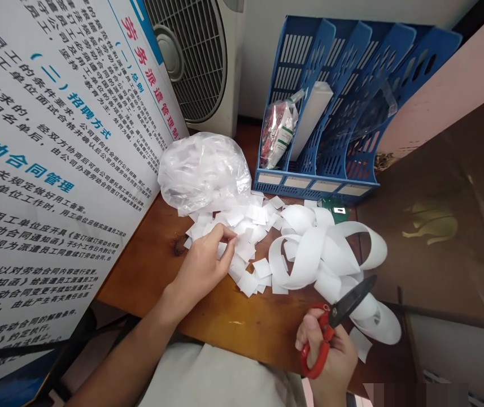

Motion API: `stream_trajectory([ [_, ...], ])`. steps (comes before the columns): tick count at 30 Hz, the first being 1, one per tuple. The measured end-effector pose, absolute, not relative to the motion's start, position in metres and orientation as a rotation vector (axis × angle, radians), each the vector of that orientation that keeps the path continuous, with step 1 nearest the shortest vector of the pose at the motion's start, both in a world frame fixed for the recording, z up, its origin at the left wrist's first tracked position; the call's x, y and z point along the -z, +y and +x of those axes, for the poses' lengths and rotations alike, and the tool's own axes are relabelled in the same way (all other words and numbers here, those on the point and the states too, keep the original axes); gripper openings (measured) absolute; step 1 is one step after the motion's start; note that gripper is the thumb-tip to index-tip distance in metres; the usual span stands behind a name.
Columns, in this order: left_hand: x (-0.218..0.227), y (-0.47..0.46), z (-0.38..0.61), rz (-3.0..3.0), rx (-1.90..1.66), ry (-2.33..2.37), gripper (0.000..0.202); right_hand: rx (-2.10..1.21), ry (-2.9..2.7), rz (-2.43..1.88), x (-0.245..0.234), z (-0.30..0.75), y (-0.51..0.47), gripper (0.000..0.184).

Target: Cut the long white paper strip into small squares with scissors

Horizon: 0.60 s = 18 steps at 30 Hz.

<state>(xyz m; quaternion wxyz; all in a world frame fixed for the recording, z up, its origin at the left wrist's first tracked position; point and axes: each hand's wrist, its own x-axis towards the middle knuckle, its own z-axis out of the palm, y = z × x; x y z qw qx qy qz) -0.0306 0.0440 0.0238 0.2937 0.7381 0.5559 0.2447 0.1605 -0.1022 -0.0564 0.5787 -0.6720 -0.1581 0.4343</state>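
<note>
My left hand (205, 260) is over a heap of small white cut squares (248, 226), thumb and forefinger tips meeting in a pinch. Whether a square is between those fingertips cannot be made out. Red-handled scissors (339, 316) are in my right hand (328, 353), with thumb and fingers through the loops. Their dark blades look closed and point up and to the right. Just beyond the scissors, a long white strip (305, 249) lies in loose loops, right of the squares. A single white piece (360, 343) rests beside my right hand.
Behind the squares sits a clear plastic bag (203, 169) with white contents. A blue file rack (318, 189) stands at the back of the wooden table (225, 316), holding a small packet (279, 133). A printed board (55, 169) borders the left, with a fan (195, 56) behind.
</note>
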Motion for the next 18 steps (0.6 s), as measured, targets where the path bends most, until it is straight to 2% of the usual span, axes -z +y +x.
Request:
stream_trajectory([
  [3,-0.025,0.044,-0.030,1.929,-0.639,1.421,0.006,-1.003,-0.363,-1.555,0.058,0.161,-0.103,0.043],
  [9,-0.044,0.038,-0.029,1.986,-0.839,1.314,0.008,-1.000,-0.313,-1.523,0.063,0.159,-0.106,0.044],
  [14,-0.044,0.019,-0.013,1.843,-0.421,0.827,0.009,-0.995,-0.286,-1.488,0.063,0.159,-0.107,0.043],
  [18,-0.013,0.007,0.007,2.003,-0.419,0.860,0.015,-0.977,-0.277,-1.462,0.063,0.159,-0.107,0.043],
])
